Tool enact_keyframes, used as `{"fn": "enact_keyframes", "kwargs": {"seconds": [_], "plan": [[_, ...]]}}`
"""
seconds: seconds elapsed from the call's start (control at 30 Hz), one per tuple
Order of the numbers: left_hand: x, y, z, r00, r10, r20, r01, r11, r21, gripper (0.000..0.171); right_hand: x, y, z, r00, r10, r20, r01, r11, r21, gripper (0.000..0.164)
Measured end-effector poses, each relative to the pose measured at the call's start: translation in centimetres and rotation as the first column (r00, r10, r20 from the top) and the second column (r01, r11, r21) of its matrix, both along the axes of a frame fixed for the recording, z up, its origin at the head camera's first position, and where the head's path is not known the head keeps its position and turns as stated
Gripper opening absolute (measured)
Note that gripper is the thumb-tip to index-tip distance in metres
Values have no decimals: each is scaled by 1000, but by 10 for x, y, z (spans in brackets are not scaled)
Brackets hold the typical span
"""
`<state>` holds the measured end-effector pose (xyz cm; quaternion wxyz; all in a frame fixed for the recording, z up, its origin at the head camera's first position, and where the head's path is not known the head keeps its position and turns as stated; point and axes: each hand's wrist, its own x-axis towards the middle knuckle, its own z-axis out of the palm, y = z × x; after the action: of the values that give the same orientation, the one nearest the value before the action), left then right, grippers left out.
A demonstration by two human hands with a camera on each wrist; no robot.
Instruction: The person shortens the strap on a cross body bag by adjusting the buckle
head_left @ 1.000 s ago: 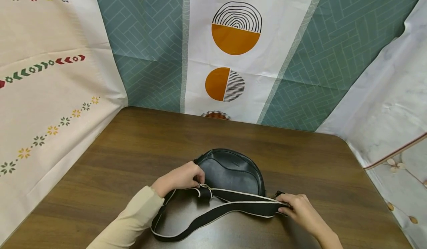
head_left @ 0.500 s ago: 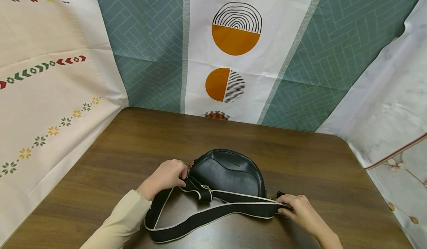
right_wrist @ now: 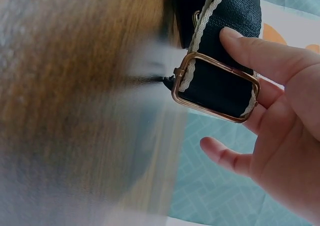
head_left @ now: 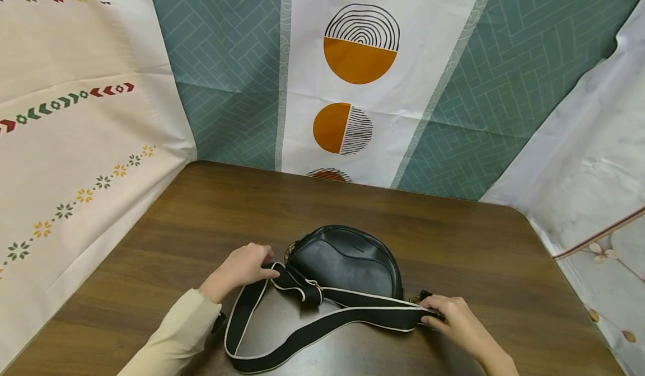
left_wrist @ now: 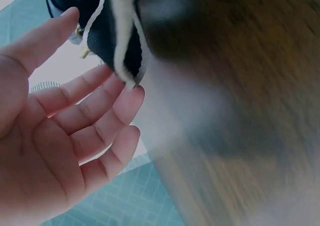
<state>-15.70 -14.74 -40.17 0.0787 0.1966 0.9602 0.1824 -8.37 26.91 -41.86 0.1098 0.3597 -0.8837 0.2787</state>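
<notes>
A black half-round handbag [head_left: 347, 264] lies on the table with its black, white-edged strap [head_left: 297, 339] looped in front of it. Beside the bag's left end is my left hand [head_left: 242, 269], its thumb and fingers spread around a fold of the strap. In the left wrist view the fingertips [left_wrist: 131, 93] touch the strap's edge, while the thumb stands apart from it. My right hand [head_left: 456, 317] pinches the strap at the right, thumb on top. Close to that thumb, the right wrist view shows a gold-coloured rectangular slide buckle [right_wrist: 217, 88] on the strap.
The brown wooden table [head_left: 242, 202] reaches back to a patterned teal and white cloth [head_left: 227, 74]. Pale cloths hang at the left [head_left: 85, 141] and right [head_left: 589, 158] sides.
My left hand has moved left from the front of the bag, drawing part of the strap along, and its fingers have loosened. The right hand stays in place on the strap.
</notes>
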Motion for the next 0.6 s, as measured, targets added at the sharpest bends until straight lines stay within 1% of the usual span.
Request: {"fn": "enact_keyframes", "kwargs": {"seconds": [0.07,0.17,0.3,0.4,0.47,0.53,0.6], "plan": [[-1,3,-2,1000,-13,5,13,1000,-9,31,0,0,0,1000,-2,2,2,1000,0,25],[-2,7,-3,999,-54,9,54,998,-18,23,1,0,0,1000,-2,13,2,1000,-1,25],[-2,7,-2,994,-109,-5,109,994,-5,14,1,1,0,1000,-5,22,5,1000,-2,24],[0,2,-1,990,-143,-18,143,989,34,12,1,1,-1,1000,-7,23,7,1000,0,24],[1,-3,-1,986,-167,-23,168,983,77,9,0,2,-1,1000,-8,28,8,1000,0,23],[2,-8,-1,980,-195,-30,197,972,129,7,0,3,0,999,-9,38,9,1000,-2,22],[5,-12,-1,974,-223,-46,227,958,176,9,0,3,0,999,-10,52,11,1000,-7,22]]}}
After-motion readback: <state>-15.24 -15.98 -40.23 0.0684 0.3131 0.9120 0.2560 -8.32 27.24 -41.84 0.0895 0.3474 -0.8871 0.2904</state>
